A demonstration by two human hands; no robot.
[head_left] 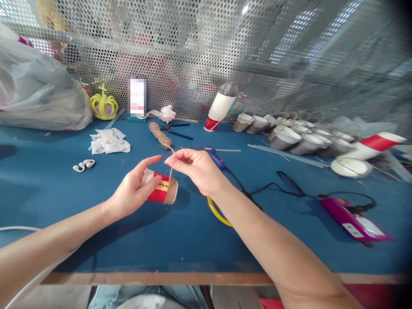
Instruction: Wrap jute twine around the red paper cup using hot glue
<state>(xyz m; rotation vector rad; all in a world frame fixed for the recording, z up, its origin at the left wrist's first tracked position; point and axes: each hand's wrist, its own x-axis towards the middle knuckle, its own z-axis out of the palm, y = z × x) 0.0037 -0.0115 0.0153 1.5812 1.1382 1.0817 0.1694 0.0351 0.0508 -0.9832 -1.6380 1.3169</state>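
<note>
2 hands, 1 cup at work, approx. centre of frame, over the blue desk [128,240]. left hand [130,191] has fingers clamped on 1 red-&-white paper cup [155,196] tipped on its side, thumb on the label, index finger stuck out free. right hand [195,167] has thumb & index together, pinching 1 twine strand [170,174] btwn the cup's twine-wrapped right end & 1 twine hank [157,132], upper centre. 1 blue glue gun [219,161] (partly hidden by right hand) just beyond. upper left: 1 yellow crown [104,106]. upper right: handled cups [285,136], several, overlapping, can't count. lower right: 1 magenta power strip [352,221].
</note>
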